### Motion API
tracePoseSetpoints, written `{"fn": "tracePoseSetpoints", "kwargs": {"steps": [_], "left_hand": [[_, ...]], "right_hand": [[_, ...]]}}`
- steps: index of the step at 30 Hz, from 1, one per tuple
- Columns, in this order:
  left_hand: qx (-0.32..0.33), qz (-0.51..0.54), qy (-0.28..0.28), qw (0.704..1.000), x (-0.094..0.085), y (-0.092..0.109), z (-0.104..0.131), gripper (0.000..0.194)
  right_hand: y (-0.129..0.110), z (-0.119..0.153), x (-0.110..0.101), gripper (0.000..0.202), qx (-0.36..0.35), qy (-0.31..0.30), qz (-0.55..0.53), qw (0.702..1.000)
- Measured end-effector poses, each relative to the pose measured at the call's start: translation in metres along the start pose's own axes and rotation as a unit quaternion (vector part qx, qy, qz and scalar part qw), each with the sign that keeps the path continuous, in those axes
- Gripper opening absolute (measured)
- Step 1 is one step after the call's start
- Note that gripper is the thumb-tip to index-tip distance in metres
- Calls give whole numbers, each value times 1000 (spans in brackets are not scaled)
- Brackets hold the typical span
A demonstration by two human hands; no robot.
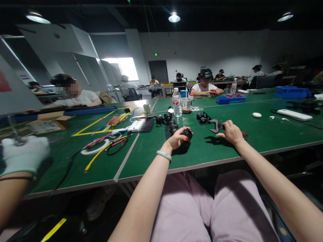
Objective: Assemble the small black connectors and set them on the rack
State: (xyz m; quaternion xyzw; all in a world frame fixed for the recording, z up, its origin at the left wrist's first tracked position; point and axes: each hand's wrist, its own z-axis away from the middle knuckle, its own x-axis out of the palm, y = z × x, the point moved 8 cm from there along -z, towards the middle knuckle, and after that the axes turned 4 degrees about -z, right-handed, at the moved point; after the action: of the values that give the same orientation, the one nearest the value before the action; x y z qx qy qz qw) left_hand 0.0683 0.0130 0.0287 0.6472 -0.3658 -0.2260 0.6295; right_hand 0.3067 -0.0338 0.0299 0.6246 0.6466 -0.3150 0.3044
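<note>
Wrapped round a small round black part [187, 134], my left hand [178, 138] is just above the green table [156, 151], near its front edge. My right hand [231, 132] grips an adjustable wrench [215, 126], whose open jaws point left towards the black part without touching it; a red handle end shows behind the hand. More black parts [172, 127] lie just beyond my left hand. Another black piece [202, 117] rests on the table between and beyond my hands.
At the left is a co-worker's gloved hand [25, 153]. Cables [97, 158], a white tape ring [87, 151] and an open carton [51, 122] lie on that side. A water bottle [177, 103] stands ahead; a white power bank [294, 115] lies right.
</note>
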Motion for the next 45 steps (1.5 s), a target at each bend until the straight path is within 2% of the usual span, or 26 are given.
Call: {"fn": "tracePoseSetpoints", "kwargs": {"steps": [3,9,13,16,24,33,45], "left_hand": [[9,28,-24,999,2,2,1,55],[24,53,-46,997,4,5,2,58],[12,48,-49,998,2,3,3,63],[24,54,-41,997,-2,4,3,64],[42,52,-34,997,-2,11,6,68],[40,51,-29,997,6,18,11,64],[33,38,-33,998,6,17,10,67]], "right_hand": [[-25,4,-3,68,-83,7,-25,996],[-74,8,-28,68,-155,117,-82,978],[-110,4,-29,66,-206,114,-93,968],[-122,0,-30,65,-204,112,-104,967],[-126,1,-37,59,-171,121,-120,970],[-112,13,-32,60,-100,112,-135,979],[-112,14,-35,58,-97,114,-149,978]]}}
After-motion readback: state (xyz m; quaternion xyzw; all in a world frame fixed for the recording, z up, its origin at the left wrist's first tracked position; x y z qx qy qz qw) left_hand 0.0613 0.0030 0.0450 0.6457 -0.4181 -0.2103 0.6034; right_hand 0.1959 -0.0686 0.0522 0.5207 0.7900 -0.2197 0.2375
